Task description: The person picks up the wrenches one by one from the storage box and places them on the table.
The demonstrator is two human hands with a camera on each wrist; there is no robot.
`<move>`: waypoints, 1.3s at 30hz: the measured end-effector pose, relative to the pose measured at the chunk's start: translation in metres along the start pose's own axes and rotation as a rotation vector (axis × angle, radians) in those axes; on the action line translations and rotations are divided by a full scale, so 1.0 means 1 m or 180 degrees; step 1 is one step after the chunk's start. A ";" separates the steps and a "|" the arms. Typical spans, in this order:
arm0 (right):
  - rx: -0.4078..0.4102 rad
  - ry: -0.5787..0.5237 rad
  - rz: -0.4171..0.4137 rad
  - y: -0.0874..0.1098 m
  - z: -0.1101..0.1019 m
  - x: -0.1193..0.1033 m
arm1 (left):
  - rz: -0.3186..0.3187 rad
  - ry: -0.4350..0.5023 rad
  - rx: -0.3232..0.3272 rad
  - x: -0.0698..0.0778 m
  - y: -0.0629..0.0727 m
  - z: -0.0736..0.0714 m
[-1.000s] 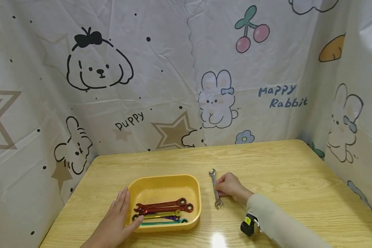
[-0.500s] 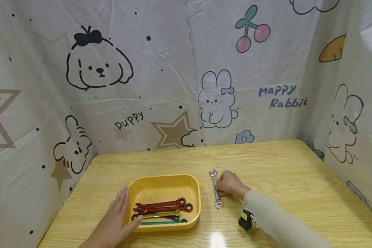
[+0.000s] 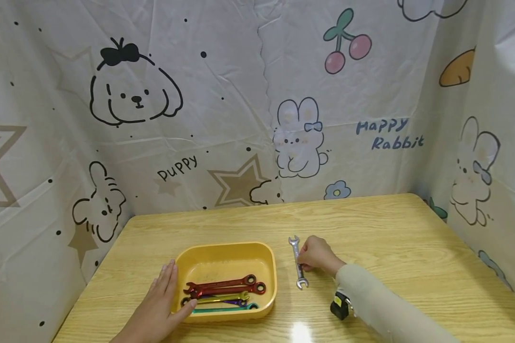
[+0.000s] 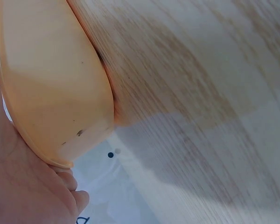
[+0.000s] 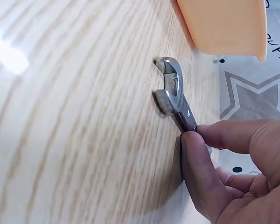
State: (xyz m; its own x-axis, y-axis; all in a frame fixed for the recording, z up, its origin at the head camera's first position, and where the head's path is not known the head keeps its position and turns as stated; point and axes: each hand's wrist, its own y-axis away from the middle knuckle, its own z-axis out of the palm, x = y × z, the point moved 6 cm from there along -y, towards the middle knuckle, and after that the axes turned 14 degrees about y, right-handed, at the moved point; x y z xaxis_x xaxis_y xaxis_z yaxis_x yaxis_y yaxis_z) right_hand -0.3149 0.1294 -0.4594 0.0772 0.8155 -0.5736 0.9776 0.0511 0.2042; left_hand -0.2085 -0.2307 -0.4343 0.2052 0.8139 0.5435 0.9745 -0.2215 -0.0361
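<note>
A silver double open-ended wrench [image 3: 298, 262] lies on the table to the right of the yellow plastic bin [image 3: 276, 286]. My right hand [image 3: 319, 252] pinches its shank between thumb and fingers. In the right wrist view, one open jaw end of the wrench [image 5: 170, 86] sticks out past the fingertips, at the table surface. Against the bin's left side rests my left hand [image 3: 156, 302], fingers straight along the wall and thumb over the front rim. Inside the bin lie red wrenches [image 3: 223, 281], a yellow wrench [image 3: 225, 297], a purple wrench [image 3: 236, 302] and a teal wrench [image 3: 223, 308], partly overlapping.
The wood-grain table [image 3: 382, 238] extends around the bin. A printed cloth [image 3: 231, 95] with cartoon animals encloses the back and sides. Below my right sleeve, a black camera strap mount [image 3: 340, 305] hangs at the wrist.
Almost nothing differs. Both hands stay in place, the right on the silver wrench and the left on the bin; the view shifts very slightly.
</note>
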 end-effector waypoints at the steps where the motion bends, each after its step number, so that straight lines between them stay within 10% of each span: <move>1: 0.0012 0.0013 -0.0011 0.000 0.000 0.000 | 0.0001 0.0000 -0.0002 0.000 0.000 0.000; 28: -0.0150 -0.0085 0.0009 -0.003 -0.002 0.001 | 0.0049 -0.0063 0.0066 0.000 0.000 -0.001; 39: -0.0409 -0.0633 -0.0568 0.001 -0.026 -0.063 | 0.0054 0.0001 0.0059 -0.001 0.000 0.000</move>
State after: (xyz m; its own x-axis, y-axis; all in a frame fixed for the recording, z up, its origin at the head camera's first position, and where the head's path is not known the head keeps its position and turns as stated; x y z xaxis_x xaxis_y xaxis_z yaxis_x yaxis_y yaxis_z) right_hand -0.3235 0.0933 -0.4023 -0.0445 0.6586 -0.7512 0.9473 0.2665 0.1776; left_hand -0.2092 -0.2317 -0.4344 0.2217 0.8100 0.5429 0.9724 -0.2253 -0.0610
